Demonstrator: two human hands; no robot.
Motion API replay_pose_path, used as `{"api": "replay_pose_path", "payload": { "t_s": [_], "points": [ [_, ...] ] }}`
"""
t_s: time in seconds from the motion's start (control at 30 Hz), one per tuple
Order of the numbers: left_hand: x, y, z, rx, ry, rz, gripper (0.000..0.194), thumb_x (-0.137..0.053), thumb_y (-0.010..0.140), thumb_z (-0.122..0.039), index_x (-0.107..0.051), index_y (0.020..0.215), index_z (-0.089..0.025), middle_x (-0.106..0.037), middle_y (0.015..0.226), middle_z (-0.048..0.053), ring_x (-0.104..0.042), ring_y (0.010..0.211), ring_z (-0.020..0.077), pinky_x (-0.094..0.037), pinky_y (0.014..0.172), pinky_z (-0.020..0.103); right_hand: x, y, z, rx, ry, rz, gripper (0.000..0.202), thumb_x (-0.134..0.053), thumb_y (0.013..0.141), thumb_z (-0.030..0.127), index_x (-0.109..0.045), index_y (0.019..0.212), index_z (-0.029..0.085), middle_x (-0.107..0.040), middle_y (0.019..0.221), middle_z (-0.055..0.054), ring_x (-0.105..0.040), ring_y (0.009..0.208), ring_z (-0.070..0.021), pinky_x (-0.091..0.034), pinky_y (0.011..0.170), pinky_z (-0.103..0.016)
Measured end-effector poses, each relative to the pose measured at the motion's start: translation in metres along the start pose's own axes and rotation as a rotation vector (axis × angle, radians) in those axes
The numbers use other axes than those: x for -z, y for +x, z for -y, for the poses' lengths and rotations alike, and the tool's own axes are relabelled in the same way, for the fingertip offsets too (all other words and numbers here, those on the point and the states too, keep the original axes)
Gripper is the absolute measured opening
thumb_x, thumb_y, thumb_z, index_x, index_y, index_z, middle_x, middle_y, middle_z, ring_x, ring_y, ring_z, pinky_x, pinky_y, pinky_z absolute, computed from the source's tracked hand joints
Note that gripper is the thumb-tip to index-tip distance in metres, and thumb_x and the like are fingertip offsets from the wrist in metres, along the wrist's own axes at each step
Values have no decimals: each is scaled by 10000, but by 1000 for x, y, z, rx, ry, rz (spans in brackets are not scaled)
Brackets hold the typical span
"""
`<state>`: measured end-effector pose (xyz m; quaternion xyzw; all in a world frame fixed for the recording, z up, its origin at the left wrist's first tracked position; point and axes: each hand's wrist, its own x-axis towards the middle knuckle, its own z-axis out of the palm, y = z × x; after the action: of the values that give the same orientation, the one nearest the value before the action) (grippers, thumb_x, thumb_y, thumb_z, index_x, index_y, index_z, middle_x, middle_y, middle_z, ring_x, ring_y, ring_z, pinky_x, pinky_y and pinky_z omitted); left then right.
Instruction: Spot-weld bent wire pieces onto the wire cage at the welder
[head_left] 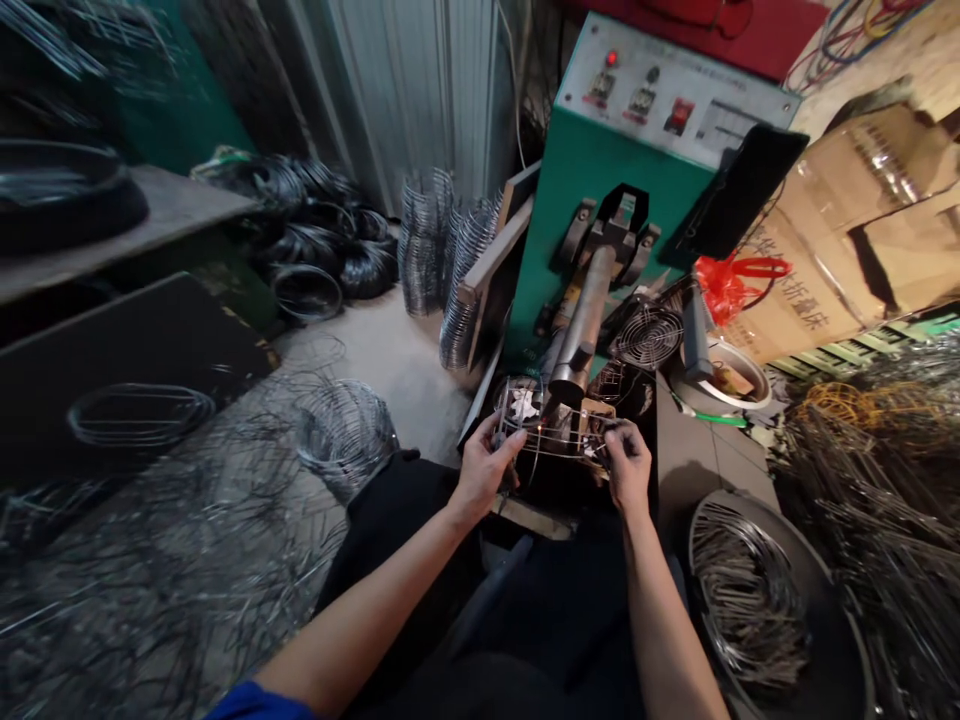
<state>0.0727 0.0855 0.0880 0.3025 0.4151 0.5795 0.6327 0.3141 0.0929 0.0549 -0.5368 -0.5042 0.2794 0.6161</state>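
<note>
Where the metal rod [592, 310] of the green machine [559, 220] ends: the wire frame [562, 437] sits just below it, apparently best held level and steady, fingertips well clear of the small orange glow [540, 428].
Left hand [480, 470]: pinches the frame's left end between thumb and fingers.
Right hand [630, 465]: pinches the right end, thumb and fingertips drawn together.
Wire frame: thin, greyish, openwork, with curved strands spanning both hands; its joints are too small to judge.
</note>
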Motion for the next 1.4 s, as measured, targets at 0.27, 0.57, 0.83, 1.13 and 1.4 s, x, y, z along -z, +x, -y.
{"api": "replay_pose_path", "payload": {
  "t_s": [0.27, 0.57, 0.83, 1.13, 1.4],
  "points": [
    [45, -130, 15, 494, -171, -22, 508, -762, 786, -566, -596, 1108, -210, -649, 743, 8, -614, 531, 142, -517, 516, 265, 51, -78, -9, -215, -223, 149, 439, -495, 969, 605, -598, 1117, 205, -706, 838, -72, -677, 759, -244, -518, 730, -352],
    [83, -70, -6, 51, 675, 258, 538, -844, 688, -465, -723, 1142, -202, -740, 1047, 124, -700, 939, 289, -554, 819, 366, 18, -68, 22, -103, -441, 805, 403, -541, 957, 546, -663, 749, 224, -585, 565, 10, -519, 518, -158, -406, 558, -277],
    [51, -43, 53, -425, 1111, 400, 292, -604, 922, -224, -700, 1188, -153, -718, 1023, 126, -682, 900, 240, -534, 881, 369, 31, -112, 11, -58, -479, 510, 394, -465, 1016, 396, -621, 1323, 205, -690, 1210, -101, -669, 1057, -238, -522, 931, -359],
    [40, -19, 47, -544, 1350, 440, 232, -550, 981, -230, -723, 1131, -196, -740, 944, 74, -701, 843, 183, -540, 811, 272, 6, -96, 0, 24, -697, 487, 390, -445, 1034, 279, -619, 1362, 161, -705, 1197, -138, -676, 1099, -240, -520, 973, -334],
    [47, 2, 11, -577, 1337, 430, 208, -556, 978, -217, -722, 1091, -163, -748, 954, 85, -707, 848, 194, -529, 800, 282, -24, -62, 41, 10, -968, 586, 358, -471, 1044, 284, -611, 1368, 226, -718, 1198, -108, -689, 1087, -250, -517, 944, -308]
  ]
}}
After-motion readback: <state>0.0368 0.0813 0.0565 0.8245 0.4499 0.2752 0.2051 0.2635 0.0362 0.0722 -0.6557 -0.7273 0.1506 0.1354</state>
